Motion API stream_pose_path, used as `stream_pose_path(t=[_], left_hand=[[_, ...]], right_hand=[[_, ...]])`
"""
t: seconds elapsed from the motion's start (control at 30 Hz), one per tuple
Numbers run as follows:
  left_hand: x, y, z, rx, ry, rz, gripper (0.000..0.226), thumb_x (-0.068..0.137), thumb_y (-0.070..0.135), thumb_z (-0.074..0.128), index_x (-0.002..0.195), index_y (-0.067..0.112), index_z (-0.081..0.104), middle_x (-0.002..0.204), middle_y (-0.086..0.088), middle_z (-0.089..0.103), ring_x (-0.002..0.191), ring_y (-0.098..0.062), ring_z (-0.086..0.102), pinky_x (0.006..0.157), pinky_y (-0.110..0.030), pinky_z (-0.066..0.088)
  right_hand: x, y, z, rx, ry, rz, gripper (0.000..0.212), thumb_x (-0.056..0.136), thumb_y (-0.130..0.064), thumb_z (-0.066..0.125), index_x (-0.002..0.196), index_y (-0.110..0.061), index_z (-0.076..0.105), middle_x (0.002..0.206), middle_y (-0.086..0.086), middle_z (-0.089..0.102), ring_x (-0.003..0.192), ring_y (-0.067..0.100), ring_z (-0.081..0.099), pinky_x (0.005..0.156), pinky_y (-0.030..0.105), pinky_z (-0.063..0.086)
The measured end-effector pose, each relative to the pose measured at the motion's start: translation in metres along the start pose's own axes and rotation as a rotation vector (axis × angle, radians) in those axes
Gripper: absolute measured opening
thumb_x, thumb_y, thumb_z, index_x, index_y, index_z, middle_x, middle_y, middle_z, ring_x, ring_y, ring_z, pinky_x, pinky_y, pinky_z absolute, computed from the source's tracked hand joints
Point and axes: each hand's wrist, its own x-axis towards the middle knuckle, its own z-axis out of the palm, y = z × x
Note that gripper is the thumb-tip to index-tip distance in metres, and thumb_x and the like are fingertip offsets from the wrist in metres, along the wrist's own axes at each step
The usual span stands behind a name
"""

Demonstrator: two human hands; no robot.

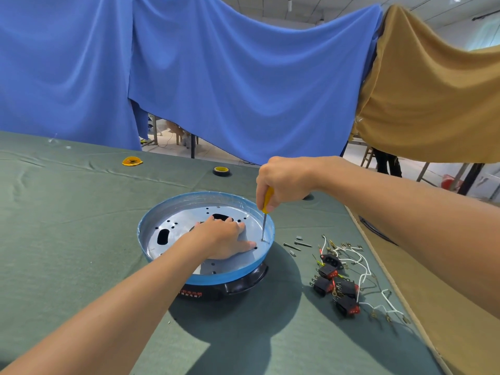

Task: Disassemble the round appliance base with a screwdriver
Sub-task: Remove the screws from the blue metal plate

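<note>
**Screwdriver stands in the round base, one hand flat on the plate**

A wide blue cloth (216,77) hangs across the back, above a worktop (67,212) covered in dull green fabric. Far back on the left of the worktop lies a small, flat yellow-orange disc (132,161). To its right, well apart from it, is a black roll of tape (221,171) with a yellow inner ring.

Near the middle of the worktop sits the round appliance base (216,278). It is a shallow silver metal dish with a blue rim, perforated with small holes and larger dark cut-outs, set on a black plastic lower shell with red lettering.

The left hand (224,238) lies palm down inside the dish. Its fingers are straight and spread, pressing on the metal plate and holding nothing.

At the dish's right edge a yellow-handled screwdriver (264,220) with a thin steel shaft stands almost upright, its tip down on the plate just beside the left hand's fingertips. The right hand (284,180) grips the handle from above with the fingers curled tightly round it.

Just right of the base, several small grey screws (296,244) lie loose on the fabric. Beyond them is a cluster of black switches (338,282) with red rockers, tangled with thin white wires (362,269) that end in brass terminals.

A tan cloth (433,90) hangs at the far right, beside the blue one.
</note>
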Motion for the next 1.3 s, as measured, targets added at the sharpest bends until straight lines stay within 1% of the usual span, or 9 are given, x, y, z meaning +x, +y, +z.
stream_pose_path(t=[0.13, 0.23, 0.33, 0.47, 0.7, 0.87, 0.97, 1.07, 1.3], left_hand=[[-0.001, 0.001, 0.0, 0.01, -0.001, 0.004, 0.073, 0.092, 0.07, 0.026, 0.148, 0.024, 0.028, 0.149, -0.006, 0.038, 0.133, -0.036, 0.036, 0.102, -0.049, 0.035], [-0.001, 0.001, 0.0, 0.0, 0.005, 0.004, 0.072, 0.092, 0.07, 0.027, 0.147, 0.024, 0.03, 0.148, -0.006, 0.039, 0.132, -0.036, 0.036, 0.101, -0.05, 0.035], [-0.001, 0.0, 0.0, -0.005, 0.01, 0.006, 0.071, 0.092, 0.07, 0.027, 0.146, 0.024, 0.032, 0.147, -0.006, 0.04, 0.131, -0.036, 0.037, 0.1, -0.05, 0.036], [0.0, -0.002, 0.001, 0.008, 0.018, 0.01, 0.071, 0.092, 0.07, 0.027, 0.146, 0.025, 0.032, 0.147, -0.006, 0.04, 0.13, -0.035, 0.038, 0.098, -0.048, 0.038], [0.002, -0.003, 0.003, 0.016, 0.023, 0.014, 0.072, 0.091, 0.071, 0.026, 0.146, 0.025, 0.031, 0.147, -0.006, 0.039, 0.13, -0.035, 0.038, 0.1, -0.048, 0.038], [0.004, -0.004, 0.005, 0.009, 0.024, 0.012, 0.074, 0.09, 0.073, 0.025, 0.147, 0.026, 0.029, 0.149, -0.005, 0.037, 0.133, -0.036, 0.035, 0.101, -0.049, 0.036], [0.004, -0.004, 0.006, 0.012, 0.029, 0.015, 0.074, 0.09, 0.073, 0.025, 0.147, 0.026, 0.03, 0.149, -0.005, 0.037, 0.133, -0.037, 0.035, 0.101, -0.05, 0.037], [0.004, -0.005, 0.006, 0.008, 0.034, 0.026, 0.072, 0.091, 0.073, 0.026, 0.146, 0.026, 0.032, 0.147, -0.005, 0.039, 0.131, -0.036, 0.036, 0.099, -0.049, 0.038], [0.006, -0.005, 0.001, 0.021, 0.065, 0.035, 0.071, 0.09, 0.073, 0.03, 0.137, 0.021, 0.044, 0.131, -0.005, 0.054, 0.112, -0.028, 0.052, 0.085, -0.038, 0.043]], right_hand=[[-0.003, 0.002, -0.001, 0.041, -0.058, -0.014, 0.023, 0.083, -0.014, 0.069, 0.083, -0.037, 0.07, 0.085, -0.016, 0.064, 0.077, 0.004, 0.056, 0.066, 0.022, 0.044], [-0.005, 0.001, 0.002, 0.011, -0.076, 0.023, 0.014, 0.087, -0.039, 0.064, 0.096, -0.029, 0.069, 0.085, -0.012, 0.065, 0.083, 0.012, 0.06, 0.069, 0.027, 0.048], [-0.005, 0.003, 0.001, -0.013, -0.087, 0.182, 0.062, 0.09, -0.067, 0.038, 0.078, -0.013, 0.066, 0.069, -0.003, 0.067, 0.069, 0.017, 0.061, 0.057, 0.029, 0.04], [-0.006, 0.006, 0.008, -0.028, -0.016, 0.199, 0.047, 0.095, -0.044, 0.05, 0.057, -0.017, 0.059, 0.046, -0.01, 0.051, 0.056, 0.016, 0.047, 0.051, 0.027, 0.035], [-0.016, 0.005, 0.006, 0.086, 0.068, 0.114, 0.007, 0.078, -0.031, 0.075, 0.075, -0.031, 0.069, 0.07, -0.018, 0.064, 0.075, 0.003, 0.058, 0.064, 0.025, 0.05], [-0.01, 0.0, 0.007, 0.154, 0.024, 0.056, 0.018, 0.075, -0.011, 0.073, 0.075, -0.029, 0.072, 0.076, -0.014, 0.066, 0.072, 0.001, 0.058, 0.065, 0.023, 0.05], [-0.005, 0.001, 0.005, 0.154, -0.034, 0.076, 0.008, 0.079, -0.022, 0.073, 0.084, -0.027, 0.069, 0.063, -0.016, 0.061, 0.054, 0.0, 0.054, 0.05, 0.018, 0.041], [-0.004, 0.006, 0.0, 0.15, -0.12, 0.249, 0.041, 0.087, -0.051, 0.061, 0.084, -0.011, 0.068, 0.057, -0.005, 0.058, 0.043, 0.013, 0.045, 0.044, 0.02, 0.039], [0.006, -0.006, -0.003, 0.11, -0.135, 0.285, 0.033, 0.089, -0.035, 0.063, 0.065, -0.014, 0.065, 0.042, -0.01, 0.05, 0.039, 0.011, 0.04, 0.042, 0.018, 0.035]])
